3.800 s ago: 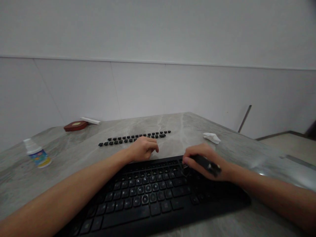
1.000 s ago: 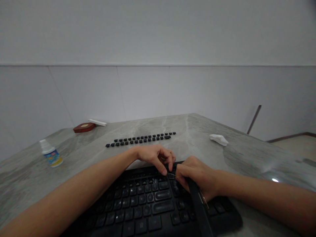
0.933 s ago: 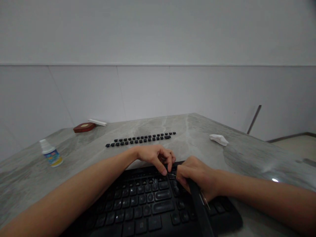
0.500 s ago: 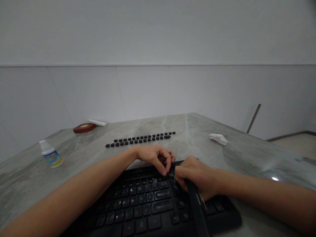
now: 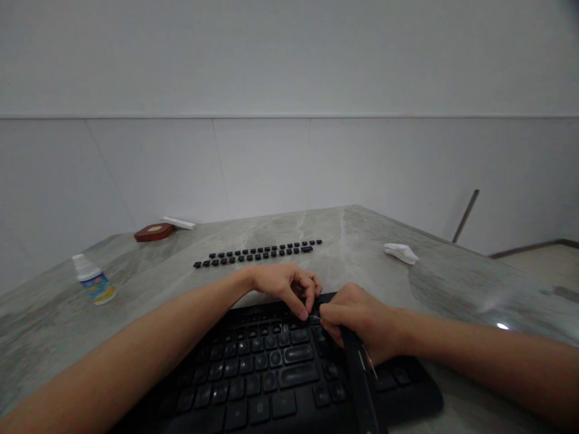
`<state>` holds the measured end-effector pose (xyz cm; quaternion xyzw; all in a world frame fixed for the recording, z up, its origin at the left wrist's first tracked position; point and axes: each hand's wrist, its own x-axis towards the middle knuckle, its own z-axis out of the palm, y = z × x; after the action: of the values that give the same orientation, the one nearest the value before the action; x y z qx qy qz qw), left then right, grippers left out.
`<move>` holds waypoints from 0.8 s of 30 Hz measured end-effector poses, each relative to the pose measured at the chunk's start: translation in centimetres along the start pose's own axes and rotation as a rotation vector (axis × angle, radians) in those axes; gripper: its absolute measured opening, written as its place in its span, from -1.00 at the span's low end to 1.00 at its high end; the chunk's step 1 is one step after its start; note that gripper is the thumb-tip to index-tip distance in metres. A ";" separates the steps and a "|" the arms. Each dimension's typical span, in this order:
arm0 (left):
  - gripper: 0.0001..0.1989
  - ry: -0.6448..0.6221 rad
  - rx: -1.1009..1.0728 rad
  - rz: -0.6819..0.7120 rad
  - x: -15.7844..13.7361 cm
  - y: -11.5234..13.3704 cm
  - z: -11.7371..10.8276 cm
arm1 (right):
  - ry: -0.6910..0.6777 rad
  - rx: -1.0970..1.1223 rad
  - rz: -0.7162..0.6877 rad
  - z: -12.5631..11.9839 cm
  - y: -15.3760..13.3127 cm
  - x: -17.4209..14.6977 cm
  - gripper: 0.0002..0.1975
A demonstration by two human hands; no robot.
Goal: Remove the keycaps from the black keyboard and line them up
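A black keyboard (image 5: 298, 377) lies in front of me with several keycaps off its upper rows. My right hand (image 5: 355, 319) is closed in a fist over its right side, around a thin metal wire tool (image 5: 371, 363). One wire end shows below the fist, and the other points left toward the upper-right keys. At that tip, my left hand (image 5: 289, 289) bends its thumb and fingers together; what they pinch, if anything, is hidden. A long black strip (image 5: 364, 392) runs from below the right fist to the bottom edge; whether it belongs to the tool is unclear.
Two rows of loose black keycaps (image 5: 257, 257) lie beyond the keyboard. A white spray bottle (image 5: 94, 280) stands at left, near a reddish-brown box (image 5: 154, 233) and a white flat piece (image 5: 178, 223). To the right lies a crumpled white cloth (image 5: 400, 253). A wall borders the back.
The wire tip between my hands has shifted very slightly upward, and my left thumb has moved a touch to the right. Otherwise the hands hold their places.
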<state>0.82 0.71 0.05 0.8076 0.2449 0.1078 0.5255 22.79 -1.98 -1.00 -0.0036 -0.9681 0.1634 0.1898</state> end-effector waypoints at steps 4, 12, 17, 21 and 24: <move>-0.84 -0.006 0.002 0.014 0.0 -0.2 0.0 | 0.010 -0.015 0.015 0.0 -0.2 0.1 -0.88; -0.88 0.017 -0.023 0.029 0.0 -0.7 0.1 | 0.036 0.009 0.095 0.2 -0.1 0.1 -0.89; -0.89 0.017 -0.011 0.046 0.2 -0.9 0.1 | 0.096 0.040 0.201 0.1 -0.2 0.2 -0.89; -0.90 0.006 0.025 0.056 0.2 -0.7 0.0 | 0.126 0.048 0.224 0.2 -0.1 0.3 -0.88; -0.90 0.000 0.043 0.067 0.2 -0.7 0.0 | 0.150 0.045 0.259 0.4 0.1 0.3 -0.89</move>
<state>0.81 1.06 -0.56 0.8264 0.2200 0.1198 0.5043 22.37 -1.99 -1.30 -0.1366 -0.9388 0.2076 0.2387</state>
